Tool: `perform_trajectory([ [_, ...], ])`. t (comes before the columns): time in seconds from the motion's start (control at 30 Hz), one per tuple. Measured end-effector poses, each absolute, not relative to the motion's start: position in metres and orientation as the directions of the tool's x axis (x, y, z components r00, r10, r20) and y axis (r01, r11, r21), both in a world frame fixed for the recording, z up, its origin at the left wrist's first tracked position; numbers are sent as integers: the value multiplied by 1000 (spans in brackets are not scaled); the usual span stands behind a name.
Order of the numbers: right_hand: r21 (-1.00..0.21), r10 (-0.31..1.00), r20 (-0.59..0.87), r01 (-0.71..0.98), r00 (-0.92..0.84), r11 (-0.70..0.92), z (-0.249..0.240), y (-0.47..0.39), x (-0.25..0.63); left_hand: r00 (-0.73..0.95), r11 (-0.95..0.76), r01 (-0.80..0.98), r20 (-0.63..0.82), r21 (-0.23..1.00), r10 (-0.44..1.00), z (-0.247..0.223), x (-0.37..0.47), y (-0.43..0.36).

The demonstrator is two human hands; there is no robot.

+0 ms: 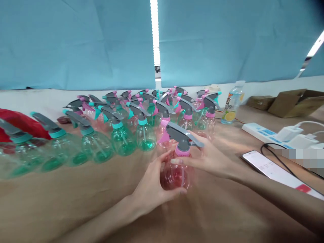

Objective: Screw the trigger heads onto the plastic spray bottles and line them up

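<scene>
A pink spray bottle (178, 173) with a grey and pink trigger head stands upright between my hands. My left hand (154, 184) curls round the left side of its clear round body, the thumb across the low front. From the right, my right hand (202, 157) closes on the bottle just under the pink collar, its thumb in front. Some pink liquid shows inside, with a dip tube. Just left of it are green spray bottles with turquoise collars, among them one green spray bottle (146, 136). Right behind stands another pink-collared spray bottle (187, 118).
Several more spray bottles fill the back of the brown table (101, 202). To the right are a drink bottle (231, 103), a white power strip (263, 133) with chargers, a phone (273, 168), a black cable and an open cardboard box (291, 103). Red cloth (15, 121) lies at left.
</scene>
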State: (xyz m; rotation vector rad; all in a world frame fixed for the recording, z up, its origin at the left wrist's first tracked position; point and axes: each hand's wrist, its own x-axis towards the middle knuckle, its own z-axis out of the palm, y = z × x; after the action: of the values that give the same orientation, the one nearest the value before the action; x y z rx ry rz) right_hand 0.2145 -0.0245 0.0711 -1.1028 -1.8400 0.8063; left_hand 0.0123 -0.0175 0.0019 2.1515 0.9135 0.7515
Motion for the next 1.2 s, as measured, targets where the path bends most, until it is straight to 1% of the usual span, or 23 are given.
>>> perform_trajectory([
  [0.13, -867, 888, 302, 287, -347, 407, 72, -16, 206, 583, -501, 388, 216, 774, 783, 4, 11, -18],
  [0.3, -870, 821, 406, 104, -401, 481, 74, -8, 193, 606, -560, 411, 244, 720, 757, 9, 11, -17],
  [0.37, -875, 817, 413, 74, -402, 479, 74, -7, 190, 618, -574, 409, 247, 709, 746, 10, 10, -16],
  [0.47, -886, 834, 391, 85, -389, 455, 78, -9, 187, 649, -602, 414, 241, 683, 721, 9, 6, -13],
  [0.57, -869, 840, 411, 126, -356, 478, 83, -12, 186, 670, -605, 468, 188, 644, 718, 6, 1, -10],
  [0.7, -781, 806, 526, 221, -270, 584, 80, -13, 185, 713, -665, 553, 128, 501, 689, 2, -4, -6],
  [0.77, -743, 792, 565, 275, -231, 610, 75, -12, 186, 726, -688, 586, 101, 428, 681, 1, -7, -4],
  [0.9, -711, 794, 562, 354, -233, 608, 66, -10, 190, 720, -701, 631, 85, 333, 688, -2, -13, -1],
  [1.0, -726, 801, 547, 339, -245, 599, 65, -8, 191, 718, -705, 645, 82, 296, 691, -4, -17, 0],
  [1.1, -760, 811, 550, 283, -200, 585, 69, -8, 191, 721, -709, 651, 70, 272, 689, -5, -19, -1],
  [1.2, -785, 816, 520, 236, -252, 573, 75, -10, 193, 724, -711, 656, 55, 256, 688, -3, -18, -1],
])
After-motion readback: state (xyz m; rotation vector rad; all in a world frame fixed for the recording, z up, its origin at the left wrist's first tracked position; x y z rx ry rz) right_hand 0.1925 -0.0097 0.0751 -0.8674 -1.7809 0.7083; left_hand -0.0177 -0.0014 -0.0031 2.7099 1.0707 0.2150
